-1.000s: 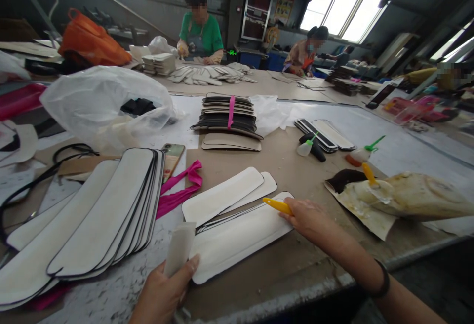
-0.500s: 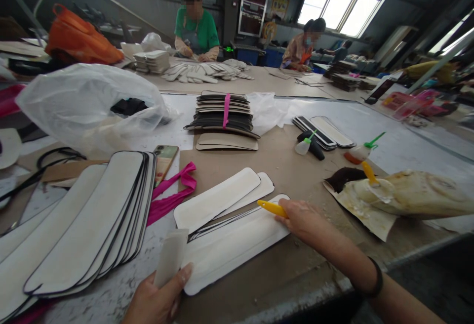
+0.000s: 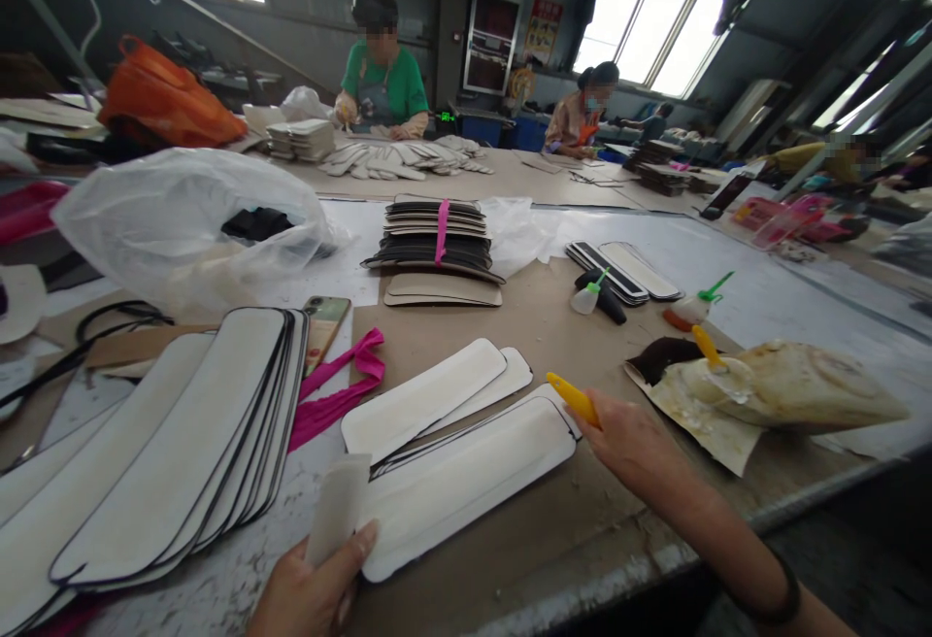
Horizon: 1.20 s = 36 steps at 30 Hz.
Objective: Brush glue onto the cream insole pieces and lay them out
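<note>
My left hand (image 3: 316, 579) is closed on a pale, flat strip (image 3: 339, 506) standing upright. Its thumb touches the near end of a long white panel (image 3: 466, 491) with rounded corners and dark edges. At that panel's far end, my right hand (image 3: 618, 433) is wrapped round a yellow-handled tool (image 3: 572, 396); the working end is hidden by the hand. Two shorter white panels (image 3: 429, 389) overlap just behind the long one. Left of my left hand, a fanned stack of similar panels (image 3: 182, 433) lies on the table.
A stained bag (image 3: 808, 385) with another yellow handle (image 3: 706, 346) lies at right. Behind are small bottles (image 3: 586, 297), a tied bundle (image 3: 437, 239) and a clear plastic bag (image 3: 167, 219). A pink ribbon (image 3: 342, 389) and phone (image 3: 325, 326) lie left. People work across the table.
My right hand has moved right with the yellow-handled tool, past the long panel's far end. My left hand keeps its hold. The view has shifted slightly.
</note>
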Tool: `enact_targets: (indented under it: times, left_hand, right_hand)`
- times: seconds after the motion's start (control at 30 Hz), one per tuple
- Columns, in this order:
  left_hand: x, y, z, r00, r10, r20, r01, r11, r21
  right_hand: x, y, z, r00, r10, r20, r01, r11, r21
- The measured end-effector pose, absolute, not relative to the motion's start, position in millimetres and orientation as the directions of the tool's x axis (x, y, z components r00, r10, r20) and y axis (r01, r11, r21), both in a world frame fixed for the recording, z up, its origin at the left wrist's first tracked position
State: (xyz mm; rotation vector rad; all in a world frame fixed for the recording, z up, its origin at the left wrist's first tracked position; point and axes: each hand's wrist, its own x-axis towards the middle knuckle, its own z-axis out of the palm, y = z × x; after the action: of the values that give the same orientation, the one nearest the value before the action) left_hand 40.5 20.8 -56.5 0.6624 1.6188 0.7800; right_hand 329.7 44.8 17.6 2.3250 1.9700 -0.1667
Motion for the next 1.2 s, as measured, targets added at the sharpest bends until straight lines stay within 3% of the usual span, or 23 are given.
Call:
enact_targets:
  times: [0.2,0.3,0.4,0.53,0.87,1.07,1.2]
  left_hand:
    - [38,20,-57,-0.130,0.790,-0.600,-0.016,0.603,0.798]
    - [36,18,-50,-0.097,0.805,-0.586,-0.062,0.582,0.811]
    - [34,14,-36,-0.066,0.819,-0.570,-0.132,0.559,0.819]
    - [27,12,-27,-0.032,0.844,-0.535,-0.161,0.524,0.836]
    - [12,4,-30,0.054,0.852,-0.521,-0.223,0.519,0.825]
    - [9,4,-35,0.140,0.821,-0.554,-0.386,0.561,0.733]
    - [6,7,-40,0.141,0.817,-0.559,-0.389,0.565,0.727]
  right_hand:
    - [327,34,11,0.218,0.969,-0.119,0.960,-0.235,-0.152]
    - [323,33,5,0.217,0.957,-0.194,0.922,-0.266,-0.280]
    - [325,32,-3,0.289,0.894,-0.344,0.763,-0.432,-0.480]
    - [332,29,-15,0.310,0.858,-0.409,0.603,-0.510,-0.613]
    - [318,18,-4,0.223,0.849,-0.480,0.255,-0.526,-0.812]
    - [316,15,-2,0.119,0.841,-0.528,0.051,-0.536,-0.843]
    - [314,19,-6,0.125,0.837,-0.533,0.022,-0.539,-0.842]
